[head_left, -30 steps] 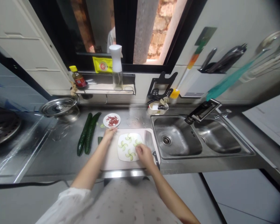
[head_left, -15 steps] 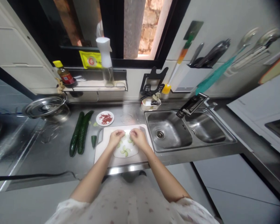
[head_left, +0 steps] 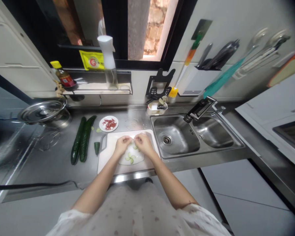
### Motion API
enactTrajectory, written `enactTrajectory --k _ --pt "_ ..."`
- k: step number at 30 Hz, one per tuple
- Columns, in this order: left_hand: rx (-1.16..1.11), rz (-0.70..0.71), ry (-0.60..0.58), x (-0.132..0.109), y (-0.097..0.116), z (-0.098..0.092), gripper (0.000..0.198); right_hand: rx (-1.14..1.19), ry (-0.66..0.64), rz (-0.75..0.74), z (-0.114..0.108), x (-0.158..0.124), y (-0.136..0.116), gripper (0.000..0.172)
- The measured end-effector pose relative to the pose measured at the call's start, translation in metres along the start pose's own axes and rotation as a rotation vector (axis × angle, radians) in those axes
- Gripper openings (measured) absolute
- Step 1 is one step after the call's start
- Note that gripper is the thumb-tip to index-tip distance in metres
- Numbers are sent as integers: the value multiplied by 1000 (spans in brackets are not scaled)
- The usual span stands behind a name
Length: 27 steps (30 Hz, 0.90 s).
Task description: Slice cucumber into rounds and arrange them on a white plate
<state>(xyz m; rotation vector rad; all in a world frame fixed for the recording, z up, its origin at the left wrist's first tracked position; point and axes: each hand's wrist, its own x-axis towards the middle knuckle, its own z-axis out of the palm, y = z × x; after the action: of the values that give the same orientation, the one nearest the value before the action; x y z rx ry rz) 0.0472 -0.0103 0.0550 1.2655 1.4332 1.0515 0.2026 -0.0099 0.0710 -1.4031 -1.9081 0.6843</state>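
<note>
My left hand point(head_left: 123, 144) and my right hand point(head_left: 142, 143) meet with pinched fingertips over the far part of a white plate point(head_left: 139, 159). Whatever lies between the fingers is too small to make out. Thin pale-green cucumber slices point(head_left: 130, 158) form a pinwheel on the plate's near part, and more slices show partly beneath my right hand. Under the plate lies a white cutting board point(head_left: 105, 165) with a grey handle. Left of the board rests a short cucumber end piece point(head_left: 96, 147). Two whole dark green cucumbers point(head_left: 82, 139) lie further left.
A small white dish point(head_left: 108, 124) of chopped red bits sits behind the board. To the right is a double sink point(head_left: 177, 136) with a black faucet point(head_left: 199, 109). A lidded steel pot point(head_left: 45, 113) stands at the left, and a wall shelf point(head_left: 95, 89) holds bottles.
The view has shifted slightly. My hands have drawn a little closer together, their fingertips now nearly touching over the plate; the slice pinwheel stays as it was.
</note>
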Motion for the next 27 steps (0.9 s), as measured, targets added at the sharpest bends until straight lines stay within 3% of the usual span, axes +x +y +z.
enactTrajectory --k 12,20,27 --pt "-10 -9 -50 -2 -6 2 27 -13 -7 35 3 -5 13 13" --pt "267 22 -65 -8 -20 4 20 -96 -52 92 -2 -16 29 14" --pt "591 23 -144 -7 -27 16 18 -382 -192 200 6 -25 41 19"
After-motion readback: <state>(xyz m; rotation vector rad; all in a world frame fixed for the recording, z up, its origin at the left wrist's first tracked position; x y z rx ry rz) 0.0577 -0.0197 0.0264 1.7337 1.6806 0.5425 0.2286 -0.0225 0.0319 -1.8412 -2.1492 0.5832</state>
